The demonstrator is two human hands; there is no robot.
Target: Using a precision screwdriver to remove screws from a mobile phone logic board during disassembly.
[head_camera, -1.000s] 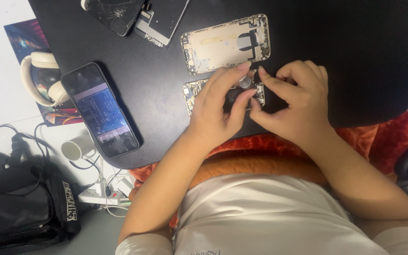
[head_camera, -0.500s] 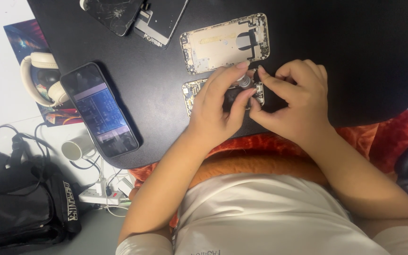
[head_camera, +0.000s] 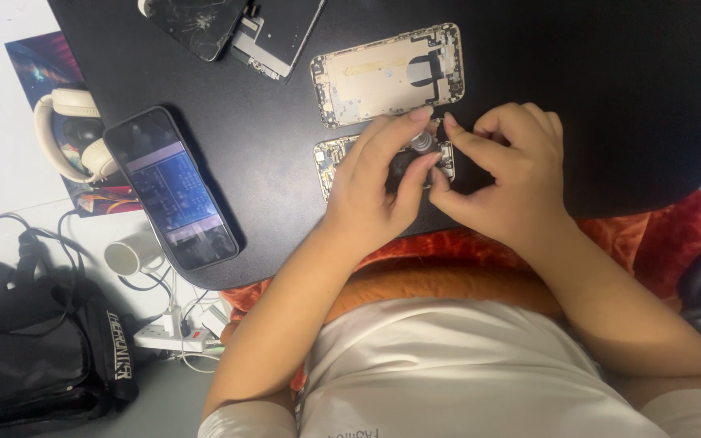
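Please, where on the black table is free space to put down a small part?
The table's right side, beyond the right hand, is bare. A smaller patch lies between the lit phone and the left hand. The top left, by the cracked screen and open housing, is crowded.

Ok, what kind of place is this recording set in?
Probably an informal home phone-repair spot, not a shop: a small black table holds an opened phone housing and a cracked phone screen, while a black bag and power strip lie on the floor.
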